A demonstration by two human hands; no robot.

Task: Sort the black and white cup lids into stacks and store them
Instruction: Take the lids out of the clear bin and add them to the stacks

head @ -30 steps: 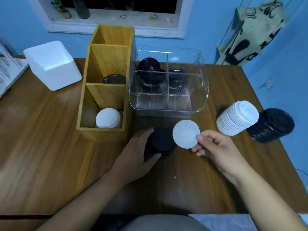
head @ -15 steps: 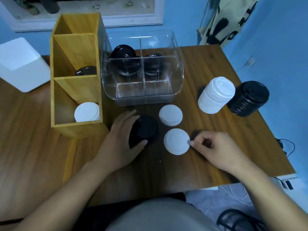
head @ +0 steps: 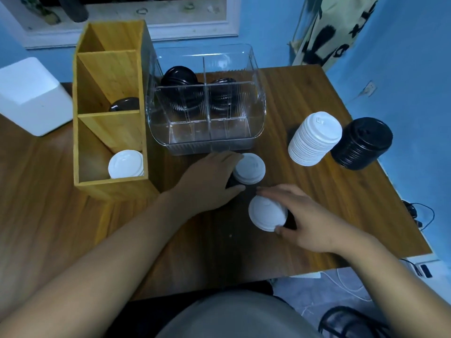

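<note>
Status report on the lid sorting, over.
Left hand grips black lid, mostly hidden. Right hand grips near white lid; second white lid by left fingertips. White stack, black stack at right, apart from hands.

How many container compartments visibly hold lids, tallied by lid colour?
White plastic cup lids: 1 compartment, at the front of the yellow wooden organiser.
Black plastic cup lids: 3 compartments, the organiser's middle one and two in the clear ribbed plastic bin.
Total: 4.

Both bare forearms reach forward, hands close together.
Left hand (head: 210,181) curls round a black stack (head: 230,183); right hand (head: 307,215) pinches a white lid (head: 267,212).
</note>
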